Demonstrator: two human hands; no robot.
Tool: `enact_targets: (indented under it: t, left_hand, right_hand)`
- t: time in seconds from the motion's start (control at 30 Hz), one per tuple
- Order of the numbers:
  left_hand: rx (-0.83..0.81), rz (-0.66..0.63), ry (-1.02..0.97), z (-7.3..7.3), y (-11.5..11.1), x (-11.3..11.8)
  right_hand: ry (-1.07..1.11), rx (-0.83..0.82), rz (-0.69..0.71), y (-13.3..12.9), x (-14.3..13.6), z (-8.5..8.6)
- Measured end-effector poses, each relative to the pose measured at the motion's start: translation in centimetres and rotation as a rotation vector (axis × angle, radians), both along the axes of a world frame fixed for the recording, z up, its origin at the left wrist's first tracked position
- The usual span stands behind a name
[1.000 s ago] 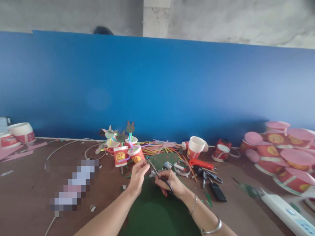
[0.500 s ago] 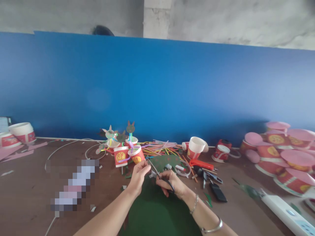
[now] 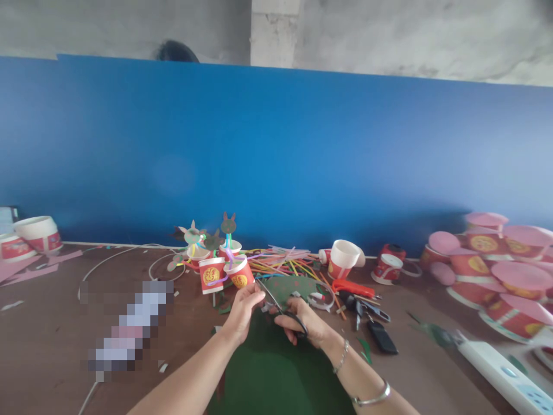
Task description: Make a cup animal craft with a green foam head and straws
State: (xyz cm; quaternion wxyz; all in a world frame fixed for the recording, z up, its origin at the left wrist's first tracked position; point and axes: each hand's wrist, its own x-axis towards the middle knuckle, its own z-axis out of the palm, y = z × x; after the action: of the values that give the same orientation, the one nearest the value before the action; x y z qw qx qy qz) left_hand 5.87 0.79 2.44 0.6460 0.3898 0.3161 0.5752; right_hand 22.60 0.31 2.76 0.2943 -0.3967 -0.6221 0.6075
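My right hand point(image 3: 305, 323) has its fingers through the black handles of a pair of scissors point(image 3: 272, 297), with the thin blades pointing up and left. Close to the blade tips, my left hand point(image 3: 245, 308) is closed in a pinch. Whatever lies between its fingertips is too small and hidden to name. Under both hands spreads a dark green surface point(image 3: 280, 369). Just beyond them lies a green piece with reddish dots point(image 3: 289, 284). Two red paper cups with yellow emblems, a left one point(image 3: 211, 275) and a right one point(image 3: 239, 272), stand beyond my left hand.
Behind the cups are cat-head cutouts point(image 3: 228, 223) and colourful thin sticks point(image 3: 280, 260). To the right lie an orange-handled tool point(image 3: 353, 288), keys with a black fob point(image 3: 382, 337), stacked pink-topped cups point(image 3: 518, 276) and a white power strip point(image 3: 505, 369). A blue partition point(image 3: 276, 155) rises behind.
The scissor handles look slightly wider apart in my right hand. My left hand keeps its pinch in nearly the same place.
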Motion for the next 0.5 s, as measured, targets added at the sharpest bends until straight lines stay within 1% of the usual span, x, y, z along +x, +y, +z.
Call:
enact_targets:
  t: [0.07,0.2,0.37,0.5]
  left_hand:
    - [-0.002,-0.018,-0.001,0.11,-0.08,0.03]
    - [-0.004,-0.015,0.004,0.17,-0.15,0.02]
    - [-0.009,-0.014,-0.013,-0.13,0.03,-0.16]
    - [-0.019,-0.03,-0.032,-0.43,0.26,-0.25]
  right_hand:
    - [0.003,0.013,0.002,0.02,-0.03,-0.01]
    - [-0.011,0.047,0.02,0.02,-0.07,0.13]
    - [-0.051,0.062,0.051,-0.05,0.08,0.53]
    - [-0.064,0.038,0.051,0.08,0.21,0.42]
